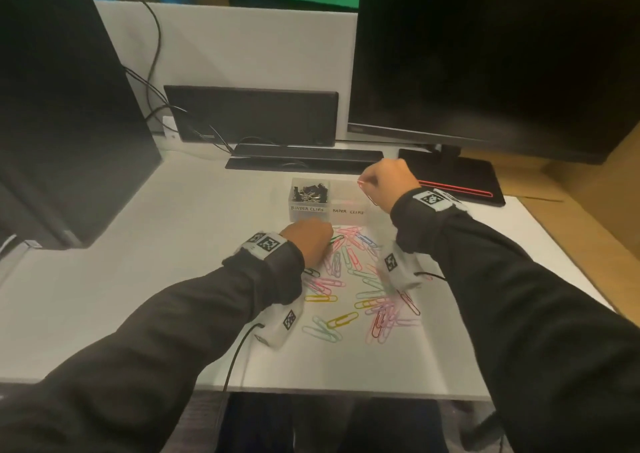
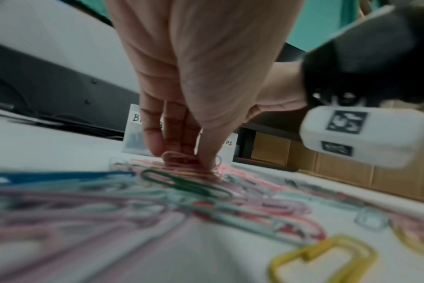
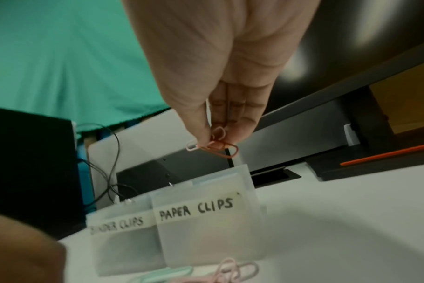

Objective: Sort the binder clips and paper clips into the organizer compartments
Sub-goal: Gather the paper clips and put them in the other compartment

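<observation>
A clear two-compartment organizer stands mid-table, labelled BINDER CLIPS and PAPER CLIPS. Black binder clips fill its left compartment. Coloured paper clips lie scattered in front of it. My right hand is raised over the right compartment and pinches pink and red paper clips between thumb and fingers. My left hand is down on the pile near the organizer's front, and its fingertips pinch at pink paper clips on the table.
A dark monitor on a black stand is at back right. A black box sits at left, a dark device with cables behind the organizer. The white table's front edge runs near my forearms.
</observation>
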`<state>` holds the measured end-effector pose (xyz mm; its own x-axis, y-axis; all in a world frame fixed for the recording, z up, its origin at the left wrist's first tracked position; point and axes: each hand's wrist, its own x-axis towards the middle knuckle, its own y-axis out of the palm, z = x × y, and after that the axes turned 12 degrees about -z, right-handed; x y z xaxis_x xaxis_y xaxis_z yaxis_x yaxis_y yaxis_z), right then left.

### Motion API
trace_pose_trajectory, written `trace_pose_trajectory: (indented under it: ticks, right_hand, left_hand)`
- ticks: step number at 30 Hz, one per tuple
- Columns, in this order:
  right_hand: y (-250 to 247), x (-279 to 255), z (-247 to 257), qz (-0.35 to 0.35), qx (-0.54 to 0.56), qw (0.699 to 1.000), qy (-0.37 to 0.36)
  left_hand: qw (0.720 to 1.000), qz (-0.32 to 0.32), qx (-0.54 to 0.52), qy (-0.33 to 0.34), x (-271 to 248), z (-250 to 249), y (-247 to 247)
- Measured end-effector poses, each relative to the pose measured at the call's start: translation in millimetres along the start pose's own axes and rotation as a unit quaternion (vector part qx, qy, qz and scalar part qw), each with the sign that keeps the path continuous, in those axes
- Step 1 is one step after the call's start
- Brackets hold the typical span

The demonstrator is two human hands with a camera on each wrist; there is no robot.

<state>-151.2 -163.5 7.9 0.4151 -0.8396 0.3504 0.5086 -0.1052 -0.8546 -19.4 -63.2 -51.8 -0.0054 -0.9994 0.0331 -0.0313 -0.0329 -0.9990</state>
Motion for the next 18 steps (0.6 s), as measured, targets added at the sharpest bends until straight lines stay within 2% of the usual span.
trace_pose_trajectory:
  ticks: [4, 10, 12, 15, 18]
  right_hand:
    - [15.4, 15.9, 8.2, 0.04, -0.013, 0.999, 0.014]
    - [5.9, 10.4, -3.3, -0.023, 0.01, 0.999, 0.041]
    - [-1.7, 1.1, -4.9, 0.019, -0.028, 0.999, 0.023]
    - [1.3, -21.5, -8.5, 0.143, -0.111, 0.984, -0.003]
    - [15.6, -38.9, -8.9, 0.192, -0.136, 0.972, -0.006]
  left_hand:
    - [0.999, -0.005, 0.038, 0.035, -2.4, 1.4, 1.8]
    - [0.999, -0.008, 0.026, 0.045, -0.3, 2.3, 3.1]
    - [0.998, 0.003, 0.045, 0.049, -0.5, 1.0, 0.9]
    - [0.996, 0.012, 0.069, 0.051, -1.4, -2.0, -0.6]
    - [0.999, -0.013, 0.035, 0.015, -0.1, 0.7, -6.1]
